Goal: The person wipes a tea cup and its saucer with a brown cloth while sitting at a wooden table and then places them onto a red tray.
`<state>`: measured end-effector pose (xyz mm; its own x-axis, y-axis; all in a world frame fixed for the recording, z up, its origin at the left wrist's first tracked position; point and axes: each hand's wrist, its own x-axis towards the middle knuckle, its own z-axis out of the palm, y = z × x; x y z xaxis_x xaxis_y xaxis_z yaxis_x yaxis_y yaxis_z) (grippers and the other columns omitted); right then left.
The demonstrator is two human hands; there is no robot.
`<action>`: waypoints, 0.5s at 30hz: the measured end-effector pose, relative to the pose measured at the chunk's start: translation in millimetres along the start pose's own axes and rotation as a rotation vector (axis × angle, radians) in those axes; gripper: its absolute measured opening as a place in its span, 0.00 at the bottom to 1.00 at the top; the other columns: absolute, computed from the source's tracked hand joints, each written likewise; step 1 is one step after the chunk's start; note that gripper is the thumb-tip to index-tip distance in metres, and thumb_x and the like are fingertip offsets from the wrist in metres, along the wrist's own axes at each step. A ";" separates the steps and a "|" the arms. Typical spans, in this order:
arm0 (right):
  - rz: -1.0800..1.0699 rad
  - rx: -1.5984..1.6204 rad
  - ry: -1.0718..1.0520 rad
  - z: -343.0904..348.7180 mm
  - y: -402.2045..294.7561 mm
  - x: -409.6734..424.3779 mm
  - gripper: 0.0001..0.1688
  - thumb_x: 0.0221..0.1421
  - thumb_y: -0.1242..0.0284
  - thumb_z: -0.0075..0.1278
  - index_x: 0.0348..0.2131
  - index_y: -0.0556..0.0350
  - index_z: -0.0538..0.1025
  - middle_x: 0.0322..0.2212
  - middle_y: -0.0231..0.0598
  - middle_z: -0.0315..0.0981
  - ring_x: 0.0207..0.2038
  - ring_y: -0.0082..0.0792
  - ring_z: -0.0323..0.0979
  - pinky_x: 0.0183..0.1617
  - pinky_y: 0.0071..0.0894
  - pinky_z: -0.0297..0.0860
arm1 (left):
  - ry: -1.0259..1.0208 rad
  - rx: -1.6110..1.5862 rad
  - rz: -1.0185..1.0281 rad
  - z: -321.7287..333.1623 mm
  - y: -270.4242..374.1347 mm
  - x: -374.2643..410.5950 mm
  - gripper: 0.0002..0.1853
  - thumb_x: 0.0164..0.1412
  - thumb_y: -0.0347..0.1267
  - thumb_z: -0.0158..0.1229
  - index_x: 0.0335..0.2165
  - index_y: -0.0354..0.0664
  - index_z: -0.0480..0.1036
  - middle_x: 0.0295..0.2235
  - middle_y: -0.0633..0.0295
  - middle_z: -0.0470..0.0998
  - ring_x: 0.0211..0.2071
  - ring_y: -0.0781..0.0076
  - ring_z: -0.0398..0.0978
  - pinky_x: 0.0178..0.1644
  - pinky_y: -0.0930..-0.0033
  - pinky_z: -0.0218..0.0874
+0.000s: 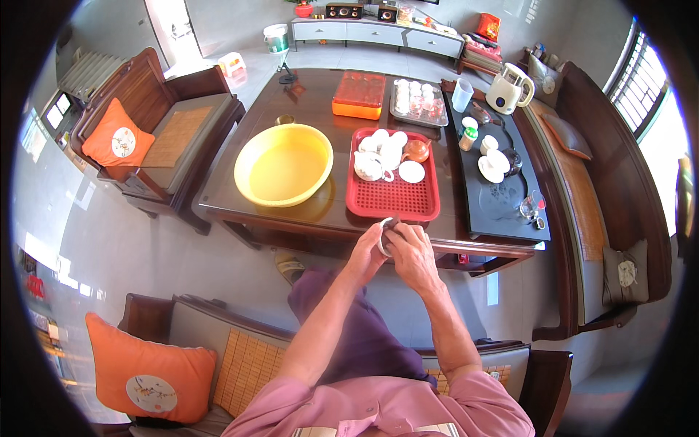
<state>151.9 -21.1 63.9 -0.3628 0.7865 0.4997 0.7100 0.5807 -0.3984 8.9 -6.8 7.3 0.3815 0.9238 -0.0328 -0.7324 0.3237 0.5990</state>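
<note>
My left hand (369, 252) holds a small white cup (384, 246) by its side, just in front of the table's near edge. Against the cup's opening, my right hand (408, 252) presses a dark brown cloth (391, 224), mostly covered by the fingers. Beyond the hands lies a red perforated plastic tray (393, 214), bearing a white teapot (368, 166), a brown clay teapot (417, 151), a white round lid or saucer (411, 171) and several white cups. To its left stands a yellow plastic basin (284, 165).
A black tea tray (499, 210) with a gaiwan and a glass cup fills the table's right side, an electric kettle (509, 90) behind it. Farther back are an orange box (358, 95) and a metal tray of cups (419, 121). Wooden sofas flank the table.
</note>
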 end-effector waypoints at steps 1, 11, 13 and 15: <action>-0.004 0.028 -0.013 1.0 2.7 -0.9 0.15 0.50 0.77 0.54 0.41 0.59 0.78 0.41 0.42 0.72 0.44 0.47 0.68 0.49 0.44 0.66 | -0.009 0.049 0.014 -1.8 -1.3 0.7 0.24 0.70 0.43 0.48 0.58 0.43 0.64 0.51 0.64 0.72 0.50 0.74 0.71 0.53 0.67 0.65; 0.455 0.556 -0.269 -10.4 6.9 -1.1 0.11 0.56 0.77 0.51 0.40 0.61 0.73 0.38 0.44 0.75 0.40 0.43 0.73 0.47 0.37 0.67 | -0.036 0.251 0.012 -12.3 -8.4 2.3 0.28 0.68 0.43 0.53 0.60 0.39 0.62 0.53 0.62 0.71 0.53 0.73 0.69 0.58 0.67 0.62; 0.573 0.850 -0.232 -8.9 18.5 -8.2 0.08 0.59 0.76 0.49 0.40 0.60 0.72 0.38 0.40 0.76 0.41 0.35 0.74 0.47 0.33 0.68 | -0.056 0.188 0.003 -5.2 -5.7 0.9 0.27 0.68 0.41 0.54 0.60 0.40 0.62 0.52 0.63 0.71 0.51 0.75 0.70 0.55 0.69 0.63; 0.628 1.180 -0.072 -2.4 23.4 -14.9 0.07 0.63 0.76 0.47 0.40 0.59 0.72 0.39 0.37 0.75 0.41 0.30 0.74 0.47 0.31 0.68 | -0.057 0.129 0.005 -1.2 -6.9 3.0 0.26 0.69 0.40 0.52 0.60 0.39 0.62 0.52 0.63 0.71 0.50 0.75 0.71 0.53 0.69 0.65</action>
<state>175.4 -19.8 49.0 -0.2257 0.9734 -0.0386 -0.1628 -0.0768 -0.9837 14.4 -6.1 2.2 0.4120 0.9111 0.0135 -0.6569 0.2867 0.6974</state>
